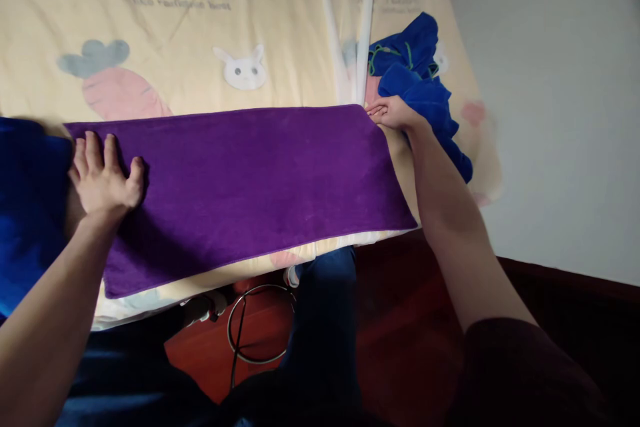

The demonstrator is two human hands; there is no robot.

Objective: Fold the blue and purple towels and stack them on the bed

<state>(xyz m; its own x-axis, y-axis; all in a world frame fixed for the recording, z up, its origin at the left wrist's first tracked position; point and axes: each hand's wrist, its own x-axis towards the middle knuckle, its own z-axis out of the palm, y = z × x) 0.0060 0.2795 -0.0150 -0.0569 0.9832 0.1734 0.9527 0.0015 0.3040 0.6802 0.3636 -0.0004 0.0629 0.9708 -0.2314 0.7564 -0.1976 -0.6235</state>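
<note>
A purple towel (250, 180) lies spread lengthwise across the near edge of a bed. My left hand (105, 177) rests flat on the towel's left end, fingers spread and open. My right hand (393, 112) is at the towel's far right corner, fingers closed together in a pinch on the corner's edge. A crumpled blue cloth (417, 80) lies just beyond my right hand, touching my wrist.
The bed has a yellow sheet (200, 47) printed with carrots and rabbits. Another blue cloth (27, 200) lies at the left edge beside my left hand. Below the bed edge are a red-brown floor (390, 320) and a looped cable (250, 327). A pale wall (550, 113) stands to the right.
</note>
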